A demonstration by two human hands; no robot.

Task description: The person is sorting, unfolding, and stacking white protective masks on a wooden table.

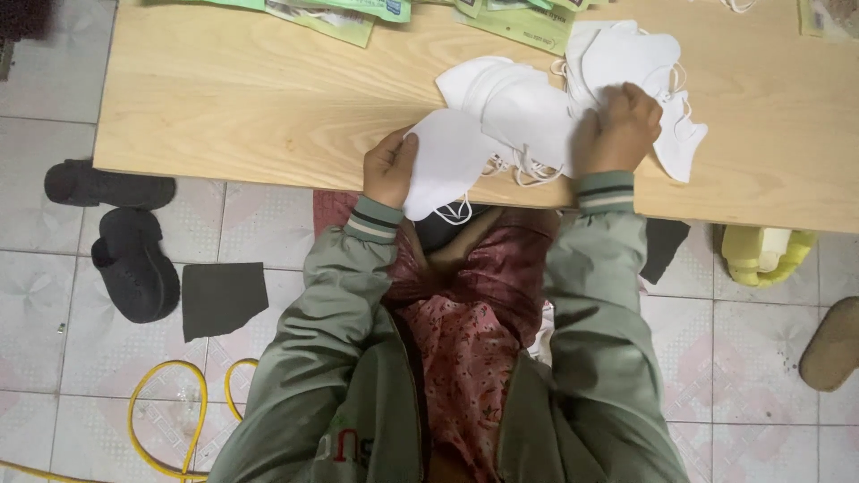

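Left hand: grip clamped on one white face mask, at bench edge. Right hand: grip closed on mask pile beside it. Green packets beyond; pile unpacked.

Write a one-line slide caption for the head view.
Left hand holds a white mask; right hand rests on the mask pile.

Light was soft and even, with no clear source. The wooden table was brightest, a faint sheen across its top. The white masks were nearly blown out, their folds hard to read. Under the table edge the floor lay dimmer, with weak shadows. Focus was fair; fine detail was smeared, and the tile lines bent slightly near the edges.
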